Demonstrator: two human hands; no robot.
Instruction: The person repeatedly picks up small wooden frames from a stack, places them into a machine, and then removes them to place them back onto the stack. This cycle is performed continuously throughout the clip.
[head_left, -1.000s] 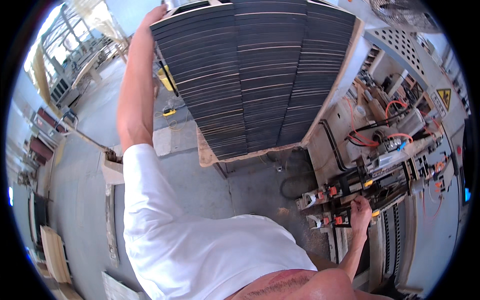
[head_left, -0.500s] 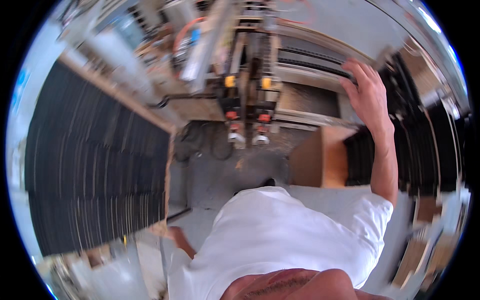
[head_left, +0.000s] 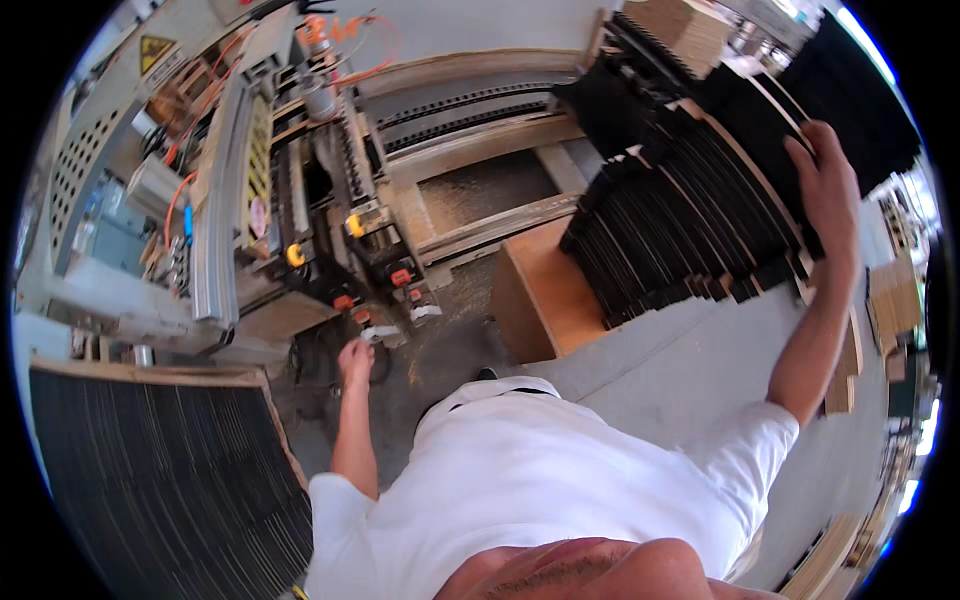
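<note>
My right hand reaches out to the right over the stacked black boards. Its thumb and forefinger are apart at the edge of a dark board, and I cannot tell whether they press on it. My left hand hangs low on the left with its fingers curled in and nothing visible in them. It appears just below the white end piece of a machine with rails, yellow knobs and red parts; whether they touch I cannot tell.
A brown wooden box stands on the floor beside the black boards. A wood-framed conveyor with chains runs behind. At lower left sits another large stack of black boards. Wooden pieces lie at the far right.
The view has turned rightward, so the machine and left stack sit further left. My right hand has moved out over the black boards. My left hand has come into view beside the machine's end.
</note>
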